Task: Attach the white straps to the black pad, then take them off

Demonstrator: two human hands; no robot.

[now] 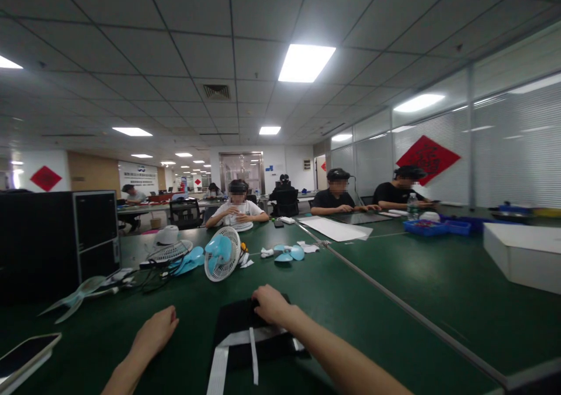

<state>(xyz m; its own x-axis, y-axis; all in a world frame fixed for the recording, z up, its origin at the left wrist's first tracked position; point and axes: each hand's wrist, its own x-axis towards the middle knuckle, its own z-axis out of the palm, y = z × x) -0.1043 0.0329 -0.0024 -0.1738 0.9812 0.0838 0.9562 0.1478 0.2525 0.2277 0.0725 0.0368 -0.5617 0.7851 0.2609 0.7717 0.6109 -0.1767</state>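
Observation:
A black fabric pouch (239,325) with grey-white straps (236,341) lies on the green table (350,301) right in front of me. My right hand (270,303) rests on the pouch's far edge, fingers curled down over the fabric. My left hand (155,332) lies on the table just left of the pouch, fingers loosely bent and together, holding nothing that I can see.
A small white desk fan (222,254) with blue blades stands beyond the pouch, amid loose fan parts (287,252) and cables. A black computer case (56,237) is at left, a phone (26,354) near left, a white box (521,255) at right. Several people sit at the far end.

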